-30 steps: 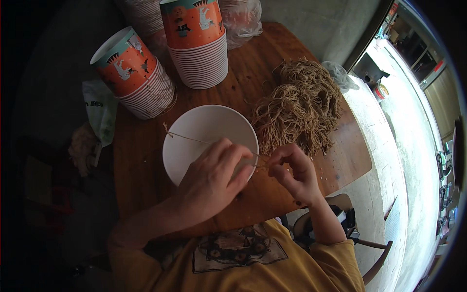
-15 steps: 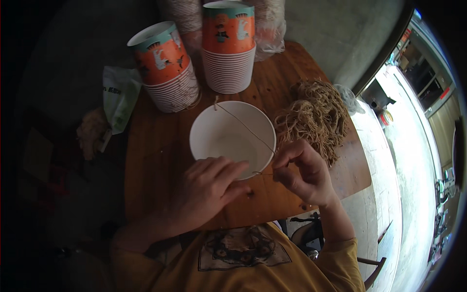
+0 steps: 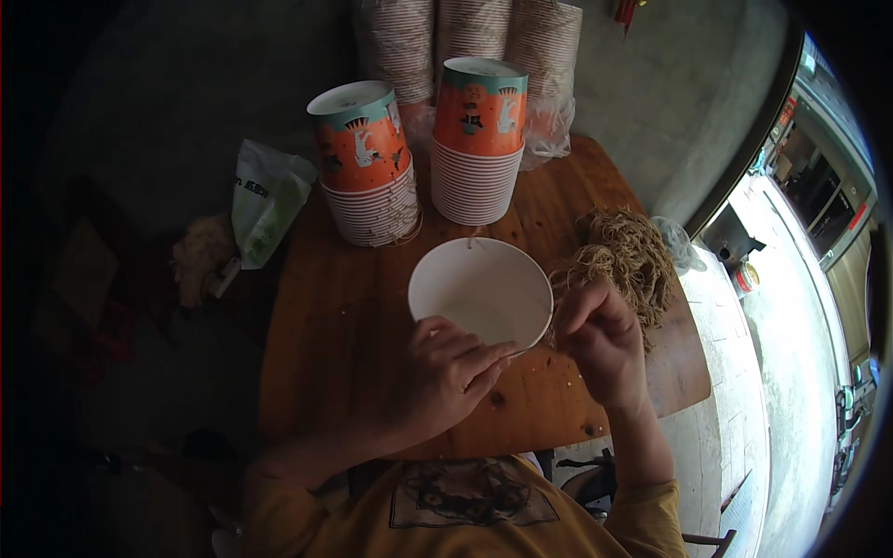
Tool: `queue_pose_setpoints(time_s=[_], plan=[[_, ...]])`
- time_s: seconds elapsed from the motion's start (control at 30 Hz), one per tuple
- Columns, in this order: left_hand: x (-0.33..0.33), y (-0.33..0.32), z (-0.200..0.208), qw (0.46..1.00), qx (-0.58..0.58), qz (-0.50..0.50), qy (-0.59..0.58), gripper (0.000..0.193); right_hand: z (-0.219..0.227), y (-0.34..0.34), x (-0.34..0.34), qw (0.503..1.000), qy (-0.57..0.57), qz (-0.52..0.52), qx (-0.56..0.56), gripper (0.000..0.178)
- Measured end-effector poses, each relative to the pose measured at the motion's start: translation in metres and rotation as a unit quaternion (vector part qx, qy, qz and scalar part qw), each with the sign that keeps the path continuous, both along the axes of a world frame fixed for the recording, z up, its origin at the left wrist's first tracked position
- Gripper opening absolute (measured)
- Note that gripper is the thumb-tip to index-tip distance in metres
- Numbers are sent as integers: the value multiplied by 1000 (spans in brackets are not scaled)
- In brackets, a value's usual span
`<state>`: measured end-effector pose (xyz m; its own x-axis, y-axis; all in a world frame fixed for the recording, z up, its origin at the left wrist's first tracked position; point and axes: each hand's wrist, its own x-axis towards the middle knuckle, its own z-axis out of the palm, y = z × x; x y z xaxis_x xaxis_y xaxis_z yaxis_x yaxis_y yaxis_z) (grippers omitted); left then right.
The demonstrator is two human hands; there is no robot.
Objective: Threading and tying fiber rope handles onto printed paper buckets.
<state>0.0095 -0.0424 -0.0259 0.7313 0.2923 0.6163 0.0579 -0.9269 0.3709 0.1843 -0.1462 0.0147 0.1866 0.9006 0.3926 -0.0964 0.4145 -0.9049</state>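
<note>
Centrally placed bucket: white inside, near the middle of the table, its round mouth turned up toward the viewer.
Knot: a small tan tuft of cord at the bucket's far rim.
Left hand: narrow, on the bucket's near rim, the fingers over the edge and the thumb on the side toward the person.
Right hand: just right of the bucket, raised, fingers curled and thumb near the forefinger, so the gap is small; whether a cord is pinched there cannot be told.
Cord pile: a tangled tan heap on the table's right side, partly hidden by the right hand.
Table: brown wood with dark knots and rounded corners, under all of these.
Stacks: two nested columns beyond the bucket, left and right, each orange and teal above with pale rims below; the left one leans and has cord strands around its rims.
Wrapped columns: three, pale, at the back, with see-through plastic around them.
Bag: white and green, beyond the table's left edge.
Shirt: mustard yellow, with a dark printed picture.
Doorway: very bright, far right.
</note>
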Motion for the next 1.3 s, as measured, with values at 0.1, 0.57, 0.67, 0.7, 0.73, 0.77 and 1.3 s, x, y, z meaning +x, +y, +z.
queue_pose_setpoints(time_s=[0.1,0.57,0.67,0.7,0.73,0.77,1.3], plan=[[-9,18,21,1000,23,10,1,26,1,25,22,982,184,29,38,4],[-7,298,157,820,-516,-167,-185,35,54,210,-2,890,-331,-144,279,73],[0,327,167,762,-518,-144,-361,37,73,275,3,963,-169,-120,171,64],[4,332,156,772,-475,-152,-395,41,74,293,3,968,-154,-109,164,67],[-1,341,140,781,-461,-144,-396,44,75,306,-3,969,-150,-103,166,67],[2,339,127,786,-453,-144,-396,47,74,316,-1,980,-108,-109,124,70],[-6,336,-44,822,-424,156,-346,72,29,372,-16,998,4,14,-69,88]])
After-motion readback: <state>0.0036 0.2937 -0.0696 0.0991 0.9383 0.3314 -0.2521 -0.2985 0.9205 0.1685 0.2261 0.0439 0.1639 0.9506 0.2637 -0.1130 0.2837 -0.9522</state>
